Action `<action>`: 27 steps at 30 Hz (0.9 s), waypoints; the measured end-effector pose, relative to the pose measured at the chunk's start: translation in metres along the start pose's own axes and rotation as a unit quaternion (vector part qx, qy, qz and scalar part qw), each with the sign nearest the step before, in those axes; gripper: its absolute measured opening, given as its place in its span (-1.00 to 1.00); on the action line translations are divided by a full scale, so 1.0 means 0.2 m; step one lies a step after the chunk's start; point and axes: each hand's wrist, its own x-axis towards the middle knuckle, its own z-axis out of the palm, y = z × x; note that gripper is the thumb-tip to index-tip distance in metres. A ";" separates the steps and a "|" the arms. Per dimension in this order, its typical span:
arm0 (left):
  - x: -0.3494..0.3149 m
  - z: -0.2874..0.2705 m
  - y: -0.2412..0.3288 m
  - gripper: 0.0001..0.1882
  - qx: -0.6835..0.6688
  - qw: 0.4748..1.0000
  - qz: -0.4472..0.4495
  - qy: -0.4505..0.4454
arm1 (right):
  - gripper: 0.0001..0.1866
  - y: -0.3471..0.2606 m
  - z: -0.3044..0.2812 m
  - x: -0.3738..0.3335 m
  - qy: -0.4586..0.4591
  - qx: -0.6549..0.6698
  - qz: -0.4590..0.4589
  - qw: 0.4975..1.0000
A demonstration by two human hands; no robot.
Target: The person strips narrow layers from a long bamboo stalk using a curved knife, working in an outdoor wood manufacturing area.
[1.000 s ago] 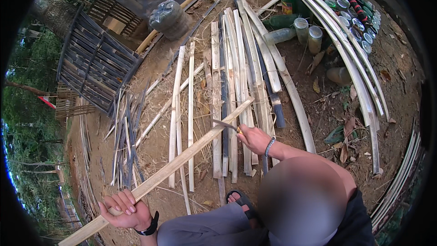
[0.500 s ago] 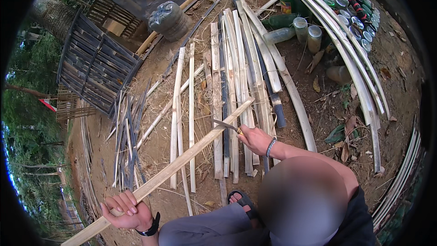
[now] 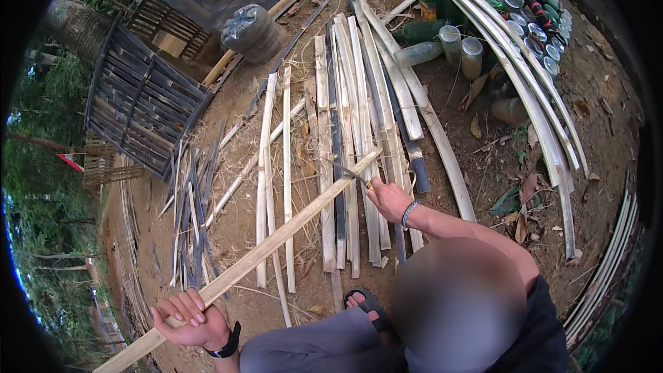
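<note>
My left hand (image 3: 190, 319), with a black band at the wrist, is closed around the lower part of a long pale bamboo strip (image 3: 276, 237). The strip slants from the bottom left up to the middle of the view. In my right hand (image 3: 390, 200) is a knife (image 3: 353, 174), its handle mostly hidden by the fingers. The dark, narrow blade lies across the strip near its upper end. Below the strip's far end, several split bamboo strips (image 3: 324, 159) lie side by side on the ground, some pale and some dark.
A dark slatted bamboo panel (image 3: 141, 93) leans at the far left, near a tied plastic sack (image 3: 252, 31). Glass jars (image 3: 472, 55) and bottles stand or lie at the far right, behind curved bamboo strips (image 3: 511, 55). Thin dark slats (image 3: 190, 214) and shavings litter the ground. My sandalled foot (image 3: 366, 304) is close by.
My right hand and the knife have shifted slightly right and up along the strip, toward its far end. The blade's tilt is a little steeper. My left hand keeps its grip almost unmoved.
</note>
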 end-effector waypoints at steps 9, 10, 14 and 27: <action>0.00 0.01 0.00 -0.56 0.005 1.000 0.006 0.004 | -0.63 -0.05 -0.03 -0.02 -0.021 0.019 0.053 0.998; 0.00 0.00 0.00 -0.56 0.002 1.000 0.005 0.007 | -0.63 -0.08 -0.02 -0.03 -0.057 0.012 0.014 0.998; 0.00 0.01 -0.01 -0.56 -0.009 1.000 0.006 -0.015 | -0.63 0.03 -0.04 0.04 -0.002 -0.003 0.074 0.997; 0.00 0.00 0.00 -0.57 0.002 1.000 0.002 0.000 | -0.65 -0.02 -0.01 0.00 -0.012 -0.016 0.042 0.999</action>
